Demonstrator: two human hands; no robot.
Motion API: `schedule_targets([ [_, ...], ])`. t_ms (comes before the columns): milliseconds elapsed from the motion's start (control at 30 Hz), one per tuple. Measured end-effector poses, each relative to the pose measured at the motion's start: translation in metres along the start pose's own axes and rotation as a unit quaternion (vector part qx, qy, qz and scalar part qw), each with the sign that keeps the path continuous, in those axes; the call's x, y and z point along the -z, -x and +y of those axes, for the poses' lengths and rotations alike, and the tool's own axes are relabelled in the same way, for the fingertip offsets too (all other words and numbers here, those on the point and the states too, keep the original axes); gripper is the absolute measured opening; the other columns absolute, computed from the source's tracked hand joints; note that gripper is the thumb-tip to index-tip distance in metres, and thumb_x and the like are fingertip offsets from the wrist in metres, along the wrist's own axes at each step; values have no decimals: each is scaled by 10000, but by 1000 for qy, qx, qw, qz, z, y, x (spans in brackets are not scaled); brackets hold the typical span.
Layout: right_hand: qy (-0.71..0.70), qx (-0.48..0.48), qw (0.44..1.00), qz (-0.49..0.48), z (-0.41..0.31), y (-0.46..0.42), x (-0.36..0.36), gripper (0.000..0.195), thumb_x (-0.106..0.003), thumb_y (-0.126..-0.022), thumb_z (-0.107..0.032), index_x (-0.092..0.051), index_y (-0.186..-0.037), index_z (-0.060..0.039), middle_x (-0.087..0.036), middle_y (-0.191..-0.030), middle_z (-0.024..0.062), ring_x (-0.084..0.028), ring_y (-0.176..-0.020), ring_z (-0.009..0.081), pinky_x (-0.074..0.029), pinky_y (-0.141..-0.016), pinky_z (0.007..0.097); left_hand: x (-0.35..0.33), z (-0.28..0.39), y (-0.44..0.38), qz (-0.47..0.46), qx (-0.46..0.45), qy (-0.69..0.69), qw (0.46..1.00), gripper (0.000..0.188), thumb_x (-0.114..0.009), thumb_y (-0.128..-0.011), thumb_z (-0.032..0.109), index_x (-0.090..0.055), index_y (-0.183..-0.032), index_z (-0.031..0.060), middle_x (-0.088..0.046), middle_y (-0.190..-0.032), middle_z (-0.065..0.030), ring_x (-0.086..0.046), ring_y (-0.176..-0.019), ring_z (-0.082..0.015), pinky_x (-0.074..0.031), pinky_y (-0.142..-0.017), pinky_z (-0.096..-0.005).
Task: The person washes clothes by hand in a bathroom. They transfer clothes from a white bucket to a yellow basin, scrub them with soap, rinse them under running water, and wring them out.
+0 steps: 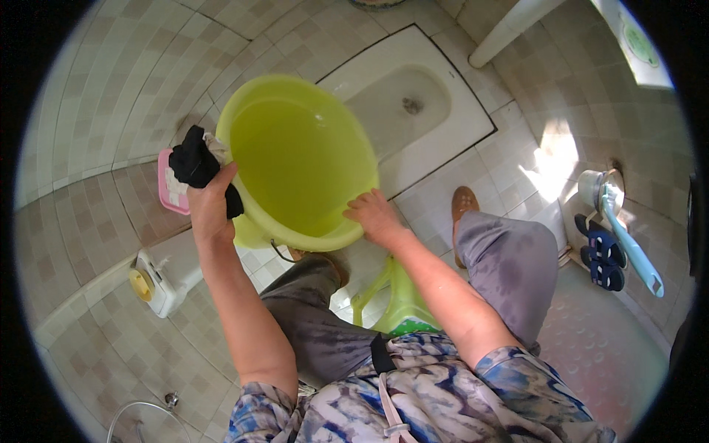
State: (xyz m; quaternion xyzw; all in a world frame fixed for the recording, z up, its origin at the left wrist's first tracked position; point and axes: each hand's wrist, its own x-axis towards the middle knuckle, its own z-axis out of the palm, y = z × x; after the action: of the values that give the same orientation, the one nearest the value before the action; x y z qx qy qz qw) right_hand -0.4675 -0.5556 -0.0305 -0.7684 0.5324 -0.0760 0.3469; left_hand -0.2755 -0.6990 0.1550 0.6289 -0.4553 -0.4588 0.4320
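Note:
A large yellow-green plastic bucket (299, 160) stands tilted before me, its open top showing a yellow-green inside; how much liquid it holds, I cannot tell. My left hand (213, 207) grips the bucket's rim at the left, with a black cloth (195, 158) and a pale cloth (215, 147) bunched between hand and rim. At the lower right of the rim, my right hand (376, 217) has its fingers hooked over the edge. The bucket's wire handle (281, 253) hangs at its near side. A green plastic stool (407, 302) is beneath me, between my legs.
Beyond the bucket lies a white squat toilet (410, 133) set in the tiled floor. A pink tray (174, 188) is at the left wall. On the right are a light-blue long-handled brush (631, 246), a metal holder (601, 188) and dark blue sandals (604, 255). A white pipe (509, 33) stands behind.

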Motion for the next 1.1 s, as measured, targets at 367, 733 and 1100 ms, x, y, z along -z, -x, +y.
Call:
schedule_targets([
  [367,-50,-1,999,-3,-17,-9,-27,452,-645,-640,12,-635,-1063,-149,-576,-1136,32,-475,-1127,230,-279,-1050,464,16,-7,-5,-18,40,-10,999,567,-588,-763,-36,-423,-1288,103,-495,-1222,-45,-464,-1116,-211,-366,-941,-319],
  [733,-147,-100,984,-8,-23,4,-46,495,-658,-626,-16,-634,-1097,-166,-552,-1217,56,-389,-1237,302,-267,-1039,512,-13,-14,-11,-31,15,-53,998,614,-611,-722,-25,-469,-1306,101,-466,-1214,-12,-425,-1111,-161,-324,-938,-263],
  [1100,-191,-107,976,-7,0,0,-59,485,-629,-647,-1,-635,-1105,-162,-539,-1251,53,-360,-1270,311,-269,-1049,519,-38,-17,-17,-45,-3,-92,995,612,-616,-741,0,-429,-1321,56,-485,-1238,-47,-458,-1103,-197,-354,-932,-283],
])
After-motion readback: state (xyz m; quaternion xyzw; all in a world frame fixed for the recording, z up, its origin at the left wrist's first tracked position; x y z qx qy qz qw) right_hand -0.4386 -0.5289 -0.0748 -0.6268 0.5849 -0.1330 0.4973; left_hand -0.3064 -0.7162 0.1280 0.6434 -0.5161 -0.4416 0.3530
